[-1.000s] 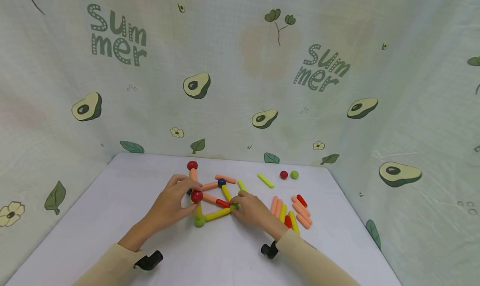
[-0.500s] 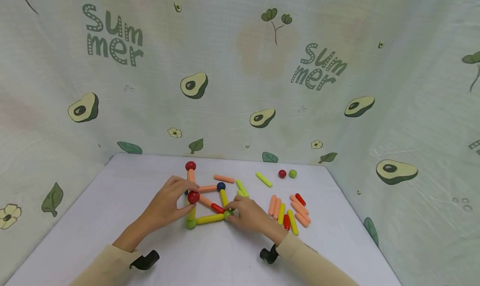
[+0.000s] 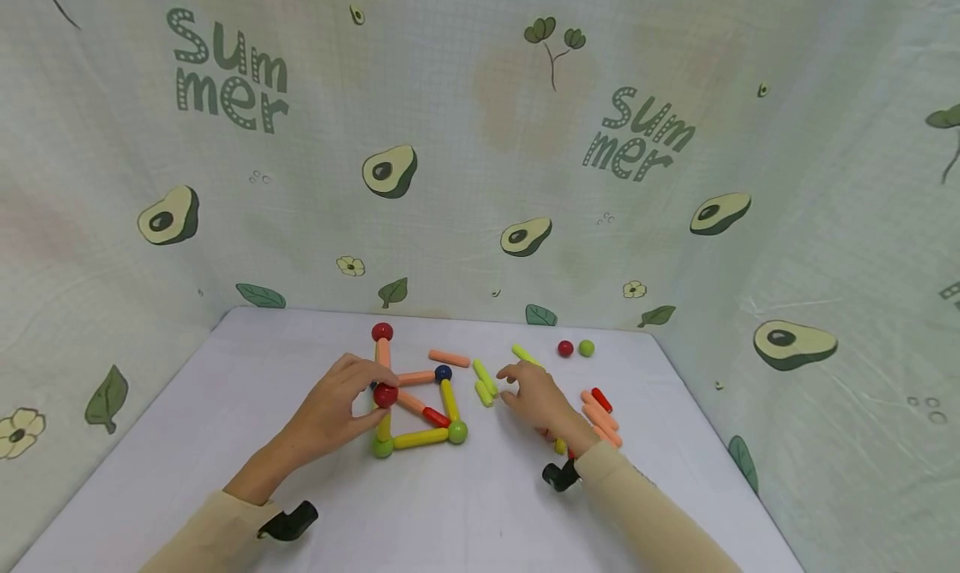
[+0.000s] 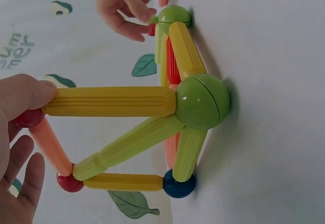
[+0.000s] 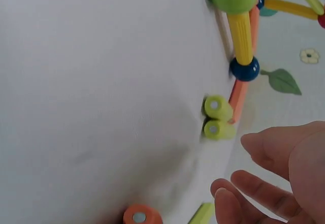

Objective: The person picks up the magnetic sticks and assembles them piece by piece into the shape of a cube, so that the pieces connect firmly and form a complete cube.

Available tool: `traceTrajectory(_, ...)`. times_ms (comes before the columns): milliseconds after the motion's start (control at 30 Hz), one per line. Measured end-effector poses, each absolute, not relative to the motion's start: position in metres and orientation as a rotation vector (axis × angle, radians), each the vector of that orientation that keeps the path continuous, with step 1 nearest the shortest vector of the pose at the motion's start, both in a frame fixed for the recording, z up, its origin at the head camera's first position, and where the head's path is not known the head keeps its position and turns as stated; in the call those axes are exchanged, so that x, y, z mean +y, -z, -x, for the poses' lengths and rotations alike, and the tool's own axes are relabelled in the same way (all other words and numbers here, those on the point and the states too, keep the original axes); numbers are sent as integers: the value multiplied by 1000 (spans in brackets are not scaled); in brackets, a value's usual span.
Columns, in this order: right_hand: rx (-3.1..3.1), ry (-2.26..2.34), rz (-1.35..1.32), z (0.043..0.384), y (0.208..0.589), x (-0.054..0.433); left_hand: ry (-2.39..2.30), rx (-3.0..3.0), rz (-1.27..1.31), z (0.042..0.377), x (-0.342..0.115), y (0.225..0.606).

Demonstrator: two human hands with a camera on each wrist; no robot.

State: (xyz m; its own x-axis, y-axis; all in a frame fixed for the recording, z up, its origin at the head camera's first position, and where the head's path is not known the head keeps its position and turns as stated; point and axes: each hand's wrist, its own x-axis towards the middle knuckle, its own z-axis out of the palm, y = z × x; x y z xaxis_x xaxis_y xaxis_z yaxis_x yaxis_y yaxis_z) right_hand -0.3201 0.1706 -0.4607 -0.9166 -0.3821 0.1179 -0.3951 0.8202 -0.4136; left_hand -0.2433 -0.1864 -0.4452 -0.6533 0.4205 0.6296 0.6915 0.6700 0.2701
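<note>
My left hand [image 3: 333, 406] pinches a red ball [image 3: 386, 395] at the top of an upright yellow magnetic stick [image 4: 111, 102]. That stick belongs to a frame of sticks and balls, with a green ball [image 4: 203, 101] at its foot. The base runs along a yellow stick [image 3: 420, 439] to another green ball [image 3: 457, 432], then to a blue ball [image 3: 443, 374]. A second red ball [image 3: 382, 332] tops the frame's far side. To the right, my right hand [image 3: 540, 402] hovers with loosely bent fingers, holding nothing, beside two lime sticks [image 3: 486, 381].
A loose orange stick [image 3: 449, 359] lies behind the frame. Another lime stick [image 3: 526, 354], a red ball [image 3: 566, 349] and a green ball [image 3: 587, 348] are at the back right. Several orange sticks [image 3: 600, 414] and a red stick [image 3: 602, 399] lie right of my right hand, which partly covers others.
My right hand has let go of the frame's right-hand green ball and moved right, over the loose sticks. Earlier, the frame shifted slightly left and towards me. My left hand keeps hold of the red ball.
</note>
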Motion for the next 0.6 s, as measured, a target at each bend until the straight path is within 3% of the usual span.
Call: traceTrajectory(600, -3014, -513, -336, 381, 448, 244, 738, -2385, 837, 245, -189, 446)
